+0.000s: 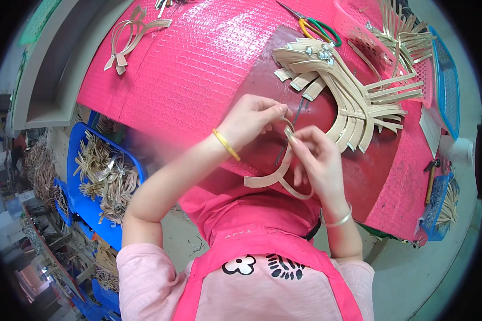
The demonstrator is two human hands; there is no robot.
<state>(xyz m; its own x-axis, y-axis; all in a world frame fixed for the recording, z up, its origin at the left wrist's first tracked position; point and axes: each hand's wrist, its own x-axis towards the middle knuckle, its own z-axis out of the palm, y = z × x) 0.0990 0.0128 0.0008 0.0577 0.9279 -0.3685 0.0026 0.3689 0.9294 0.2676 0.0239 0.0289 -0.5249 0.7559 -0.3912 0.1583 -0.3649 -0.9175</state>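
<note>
Two hands on one loop: my left hand (pixel 254 120) and right hand (pixel 318 163) both pinched shut on the tan strap loop (pixel 284 176) at its top bend, tails hanging below my grip. Looks like mid-fold/assembly. Next, I reckon, hold ends aligned w/o slip. Finished strap pile (pixel 337 91) sits just beyond my fingers.

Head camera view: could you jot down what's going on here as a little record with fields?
Left hand: pinches the top of a bent tan strip
Right hand: grips the same strip lower down
Work surface: pink mat
Beside the hands: fan of finished strip pieces
Far edge: scissors
Person's left: blue bin of strip bundles
Person's right: hammer
</note>
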